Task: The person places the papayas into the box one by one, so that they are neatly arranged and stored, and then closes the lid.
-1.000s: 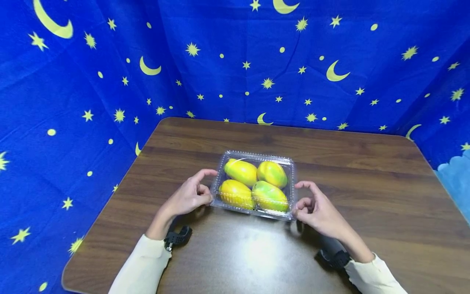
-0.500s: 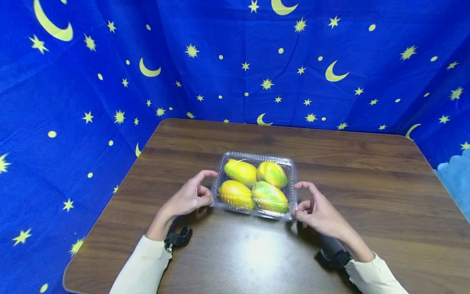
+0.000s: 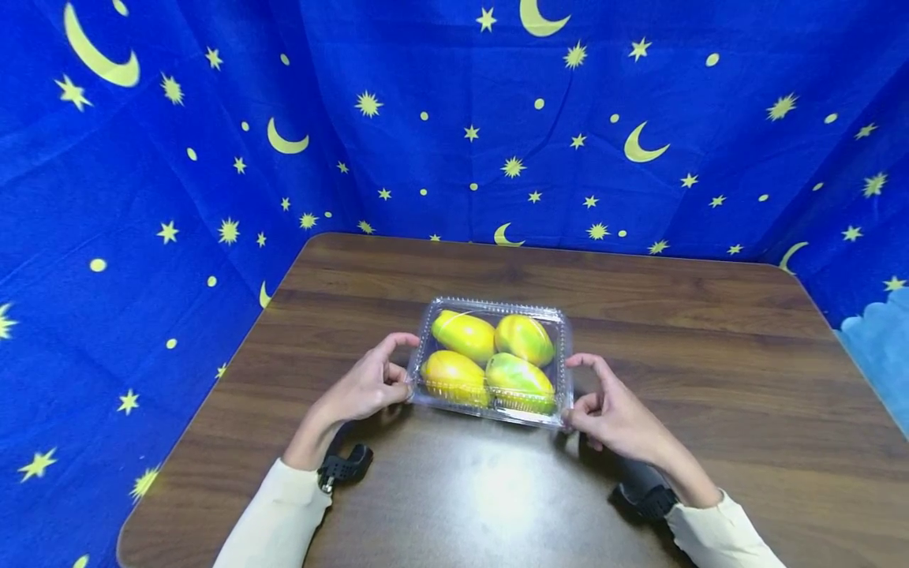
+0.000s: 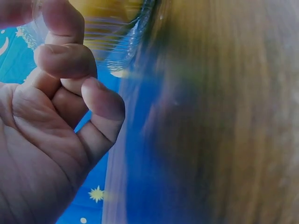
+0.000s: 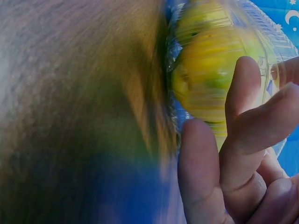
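A clear plastic clamshell container (image 3: 490, 414) lies on the wooden table with its lid down. Several yellow-green mangoes (image 3: 464, 335) show through the lid, in two rows. At the container's left side, my left hand (image 3: 365, 384) holds the rim, thumb at the near corner and index finger further back. My right hand (image 3: 616, 410) holds the opposite side the same way, its thumb on the near right corner. In the left wrist view, the left hand's other fingers (image 4: 105, 105) curl below the ribbed wall. The right wrist view has fingers (image 5: 201, 158) beside the container's wall, mangoes behind it.
The brown wooden table (image 3: 710, 331) extends around the container on all sides. A blue curtain (image 3: 426, 79) with yellow moons and stars hangs behind it and along the left. Black camera straps (image 3: 344, 465) sit on both wrists.
The head view has tilted slightly, so the curtain and table sit a little lower. Both hands stay at the container's sides, with the right thumb shifted slightly at its corner.
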`<state>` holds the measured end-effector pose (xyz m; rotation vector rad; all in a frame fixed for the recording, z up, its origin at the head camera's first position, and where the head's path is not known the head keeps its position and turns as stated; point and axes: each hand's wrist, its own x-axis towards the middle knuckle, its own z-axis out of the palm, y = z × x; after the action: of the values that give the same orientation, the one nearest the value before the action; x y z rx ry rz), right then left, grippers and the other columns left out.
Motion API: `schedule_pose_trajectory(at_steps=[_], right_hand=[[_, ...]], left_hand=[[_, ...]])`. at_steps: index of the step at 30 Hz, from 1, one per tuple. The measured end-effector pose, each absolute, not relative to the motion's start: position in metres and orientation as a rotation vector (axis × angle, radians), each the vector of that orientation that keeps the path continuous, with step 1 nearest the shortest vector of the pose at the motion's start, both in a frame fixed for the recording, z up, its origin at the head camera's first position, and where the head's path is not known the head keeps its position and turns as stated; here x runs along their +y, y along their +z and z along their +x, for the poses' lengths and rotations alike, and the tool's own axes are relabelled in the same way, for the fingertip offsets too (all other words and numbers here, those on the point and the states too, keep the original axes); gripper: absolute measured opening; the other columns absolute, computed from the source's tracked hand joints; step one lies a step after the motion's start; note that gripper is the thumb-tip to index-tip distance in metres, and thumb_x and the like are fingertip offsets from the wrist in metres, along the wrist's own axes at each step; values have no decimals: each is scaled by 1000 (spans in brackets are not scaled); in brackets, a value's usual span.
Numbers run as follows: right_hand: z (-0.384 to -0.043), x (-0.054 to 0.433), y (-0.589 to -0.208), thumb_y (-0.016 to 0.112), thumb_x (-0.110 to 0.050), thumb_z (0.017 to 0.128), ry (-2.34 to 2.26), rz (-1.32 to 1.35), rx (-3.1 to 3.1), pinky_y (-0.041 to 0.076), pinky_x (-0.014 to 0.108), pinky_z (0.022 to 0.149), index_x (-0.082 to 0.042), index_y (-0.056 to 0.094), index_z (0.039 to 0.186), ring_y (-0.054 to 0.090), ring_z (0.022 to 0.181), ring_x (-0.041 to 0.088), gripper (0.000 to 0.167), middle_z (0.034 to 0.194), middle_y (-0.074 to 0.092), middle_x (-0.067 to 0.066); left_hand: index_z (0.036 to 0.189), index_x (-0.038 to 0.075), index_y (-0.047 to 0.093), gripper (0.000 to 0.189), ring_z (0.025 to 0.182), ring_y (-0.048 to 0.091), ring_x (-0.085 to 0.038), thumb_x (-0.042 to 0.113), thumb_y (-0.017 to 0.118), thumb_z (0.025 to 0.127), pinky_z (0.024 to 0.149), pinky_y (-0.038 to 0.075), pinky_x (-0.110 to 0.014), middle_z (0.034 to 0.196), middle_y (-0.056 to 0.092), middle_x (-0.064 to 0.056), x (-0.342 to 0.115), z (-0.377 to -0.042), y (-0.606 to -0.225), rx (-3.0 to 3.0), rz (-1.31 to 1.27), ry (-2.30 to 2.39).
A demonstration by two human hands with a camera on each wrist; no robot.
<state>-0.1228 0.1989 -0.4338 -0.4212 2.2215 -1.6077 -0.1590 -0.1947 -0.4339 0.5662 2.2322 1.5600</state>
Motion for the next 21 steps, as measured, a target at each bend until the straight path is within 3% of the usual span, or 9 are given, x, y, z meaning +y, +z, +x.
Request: schedule_pose_trajectory(at_steps=[6, 10, 17, 21], right_hand=[[-123, 198, -435, 64, 0, 92, -1623, -455, 2184, 51, 34, 44, -10, 19, 145, 59, 49, 17, 70, 78, 69, 28], [-123, 197, -435, 60, 2, 93, -1651, -449, 2128, 53, 37, 45, -10, 15, 146, 61, 50, 17, 71, 81, 70, 30], [-122, 196, -437, 60, 5, 90, -1707, -438, 2083, 55, 38, 50, -10, 13, 145, 66, 59, 23, 74, 81, 69, 25], [-122, 194, -437, 62, 5, 90, -1728, -441, 2091, 55, 38, 50, -8, 15, 145, 67, 61, 24, 73, 80, 70, 19]], left_hand=[[145, 12, 32, 65, 49, 51, -37, -5, 59, 88, 44, 44, -31, 67, 56, -31, -195, -158, -434, 2237, 581, 1559], [144, 10, 31, 65, 50, 52, -34, -6, 59, 87, 44, 46, -35, 67, 56, -29, -195, -158, -436, 2233, 595, 1558], [142, 6, 31, 64, 47, 52, -23, -8, 57, 85, 42, 46, -35, 64, 57, -17, -193, -158, -436, 2211, 592, 1587], [142, 5, 30, 65, 47, 51, -21, -9, 56, 84, 43, 44, -32, 65, 56, -16, -193, -158, -435, 2202, 581, 1603]])
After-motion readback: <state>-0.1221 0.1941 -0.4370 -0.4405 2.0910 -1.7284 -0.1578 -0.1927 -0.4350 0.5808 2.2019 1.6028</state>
